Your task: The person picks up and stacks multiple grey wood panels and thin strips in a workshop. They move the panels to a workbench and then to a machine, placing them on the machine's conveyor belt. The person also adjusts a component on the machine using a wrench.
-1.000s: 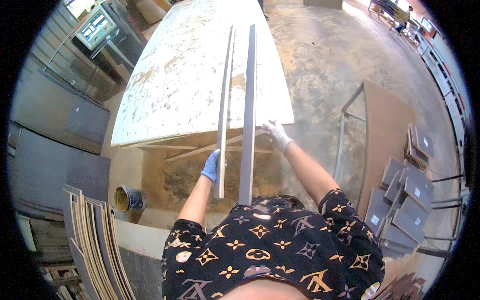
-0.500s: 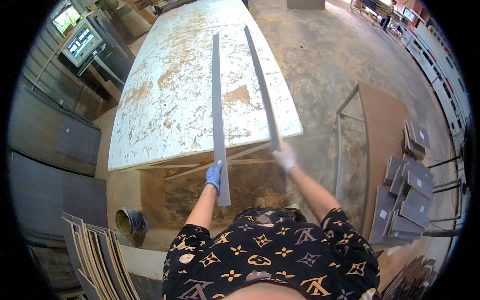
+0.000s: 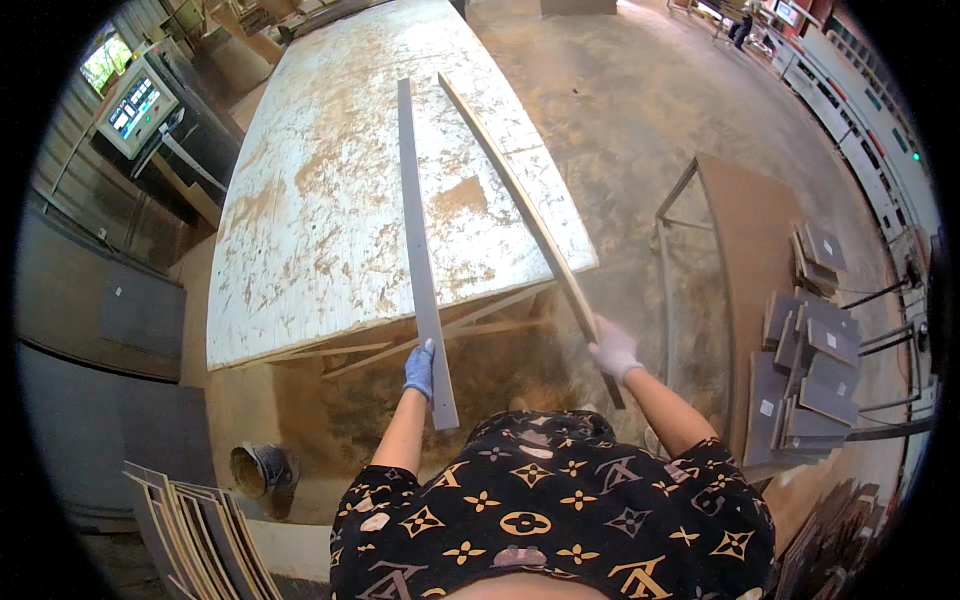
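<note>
I count two long strips [image 3: 418, 245], one left hand [image 3: 419, 371] and one right hand [image 3: 614, 350] of mine, one white-topped table [image 3: 285, 290], one brown-topped table [image 3: 748, 215], one bucket [image 3: 274, 466] and two lit screens [image 3: 136, 104].

Left hand [image 3: 419, 372]: most fingers hidden under the left strip [image 3: 415, 240]. Right hand [image 3: 613, 350]: slightly blurred, covers a short stretch of the right strip [image 3: 541, 230]. Table [image 3: 310, 260]: far end cut by upper edge. Control screen [image 3: 134, 107]: readouts too small to tell. Distant person [image 3: 741, 31]: upper body cut off.
</note>
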Demonstrator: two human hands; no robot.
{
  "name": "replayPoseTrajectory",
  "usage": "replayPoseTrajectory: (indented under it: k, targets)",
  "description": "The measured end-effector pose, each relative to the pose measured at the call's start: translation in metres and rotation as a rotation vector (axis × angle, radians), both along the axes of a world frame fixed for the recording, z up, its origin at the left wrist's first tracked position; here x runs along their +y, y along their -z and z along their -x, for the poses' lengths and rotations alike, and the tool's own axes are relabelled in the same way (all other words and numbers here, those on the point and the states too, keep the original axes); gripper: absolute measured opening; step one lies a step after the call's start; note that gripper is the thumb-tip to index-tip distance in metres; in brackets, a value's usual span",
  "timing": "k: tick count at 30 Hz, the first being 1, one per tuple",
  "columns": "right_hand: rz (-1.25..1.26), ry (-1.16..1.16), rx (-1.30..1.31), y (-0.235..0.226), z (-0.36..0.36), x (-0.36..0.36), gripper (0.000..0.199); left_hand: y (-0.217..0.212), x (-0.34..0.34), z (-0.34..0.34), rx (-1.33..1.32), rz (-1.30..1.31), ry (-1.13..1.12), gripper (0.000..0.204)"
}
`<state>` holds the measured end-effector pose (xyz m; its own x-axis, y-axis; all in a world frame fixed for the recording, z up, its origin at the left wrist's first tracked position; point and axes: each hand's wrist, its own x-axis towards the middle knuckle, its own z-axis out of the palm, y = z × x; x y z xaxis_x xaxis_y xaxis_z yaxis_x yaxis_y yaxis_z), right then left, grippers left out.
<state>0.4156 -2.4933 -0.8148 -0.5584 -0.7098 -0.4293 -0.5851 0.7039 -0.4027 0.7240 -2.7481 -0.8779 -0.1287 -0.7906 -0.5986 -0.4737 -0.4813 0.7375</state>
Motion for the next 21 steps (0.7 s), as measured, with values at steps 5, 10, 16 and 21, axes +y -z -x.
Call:
replayPoseTrajectory:
  k: [5, 10, 16, 21]
  targets:
    - [0.408, 0.416, -0.826, 0.078, 0.004, 0.045, 0.043, 0.0, -0.001, -0.004, 0.038, -0.041, -0.011, 0.045]
    - [0.447, 0.619, -0.922, 0.074, -0.008, 0.048, 0.039, 0.024, -0.011, -0.017, 0.062, -0.052, -0.014, 0.045]
    - [0.517, 0.546, -0.376, 0.075, 0.0, 0.069, 0.037, 0.015, -0.015, -0.011, 0.026, -0.054, 0.052, 0.046]
    - [0.164, 0.276, 0.446, 0.021, 0.017, 0.153, 0.041, 0.033, -0.012, -0.006, 0.05, -0.026, 0.037, 0.05]
